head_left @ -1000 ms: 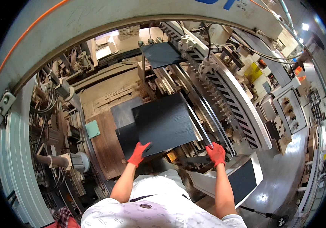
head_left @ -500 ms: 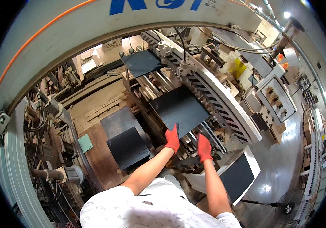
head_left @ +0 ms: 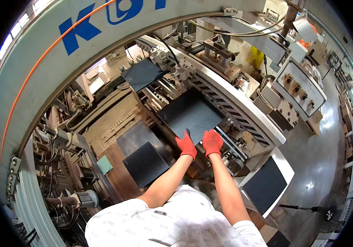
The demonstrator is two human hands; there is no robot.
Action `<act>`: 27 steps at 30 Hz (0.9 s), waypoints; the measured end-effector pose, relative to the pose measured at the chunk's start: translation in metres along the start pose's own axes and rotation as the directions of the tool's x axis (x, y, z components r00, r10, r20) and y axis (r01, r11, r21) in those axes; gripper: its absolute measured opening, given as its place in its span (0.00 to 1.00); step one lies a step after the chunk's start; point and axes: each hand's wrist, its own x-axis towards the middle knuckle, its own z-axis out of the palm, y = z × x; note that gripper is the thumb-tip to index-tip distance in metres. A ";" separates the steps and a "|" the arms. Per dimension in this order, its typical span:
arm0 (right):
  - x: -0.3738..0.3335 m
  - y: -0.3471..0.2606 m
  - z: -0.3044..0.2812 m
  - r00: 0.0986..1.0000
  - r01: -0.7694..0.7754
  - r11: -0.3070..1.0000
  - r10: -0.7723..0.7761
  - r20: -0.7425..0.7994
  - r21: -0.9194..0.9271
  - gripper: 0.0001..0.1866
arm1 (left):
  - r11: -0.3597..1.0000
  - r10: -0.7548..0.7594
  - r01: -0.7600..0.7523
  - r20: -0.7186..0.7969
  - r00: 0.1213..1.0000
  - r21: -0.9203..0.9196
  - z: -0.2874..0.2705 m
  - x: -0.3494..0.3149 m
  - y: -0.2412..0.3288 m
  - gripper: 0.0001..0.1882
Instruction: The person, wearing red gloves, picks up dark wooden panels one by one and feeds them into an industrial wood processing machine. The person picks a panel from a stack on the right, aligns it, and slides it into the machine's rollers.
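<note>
A black rectangular panel with a slightly glossy face lies on the metal rails of a machine in front of me. My left hand, in a red glove with a dark fingertip, grips its near corner, with one digit up against the panel's face. Close beside it, my right hand, also red-gloved, is closed at the panel's near right edge; its fingertips are hidden. Farther along the rails lies a second black panel. To the left, another black panel rests on a brown work surface.
A striped guide beam runs along the rails' right side. Overhead arches a pale machine frame with an orange cable. At right are a control box, a black sheet on a white-edged stand and a fan.
My right hand has moved left and up to the panel's near edge, close to my left hand. The left hand stays at the near corner. The head view has shifted.
</note>
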 end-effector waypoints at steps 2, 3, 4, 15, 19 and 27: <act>-0.008 0.006 0.007 0.999 0.033 0.999 -0.032 -0.012 0.042 0.20 | 0.998 0.026 -0.023 0.057 0.998 -0.056 -0.002 0.006 -0.008 0.27; -0.013 0.010 0.009 0.997 0.066 0.995 -0.064 -0.031 0.074 0.21 | 0.999 0.034 -0.033 0.040 0.999 -0.029 0.001 0.005 -0.009 0.28; -0.016 0.018 0.017 0.988 0.155 0.985 -0.156 -0.003 0.070 0.22 | 0.999 0.041 -0.041 0.023 0.999 -0.002 0.001 0.004 -0.010 0.28; -0.029 0.022 0.016 0.960 0.274 0.924 -0.278 -0.022 0.268 0.13 | 0.784 -0.269 0.609 0.819 0.507 -0.119 -0.053 0.043 -0.014 0.30; -0.029 0.022 0.016 0.964 0.256 0.909 -0.266 -0.014 0.328 0.19 | 0.736 -0.329 0.635 0.697 0.638 -0.234 -0.032 0.020 0.007 0.28; -0.033 0.010 0.003 0.988 0.112 0.941 -0.141 0.069 0.318 0.24 | 0.760 -0.357 0.581 0.560 0.747 -0.292 -0.023 0.015 0.009 0.25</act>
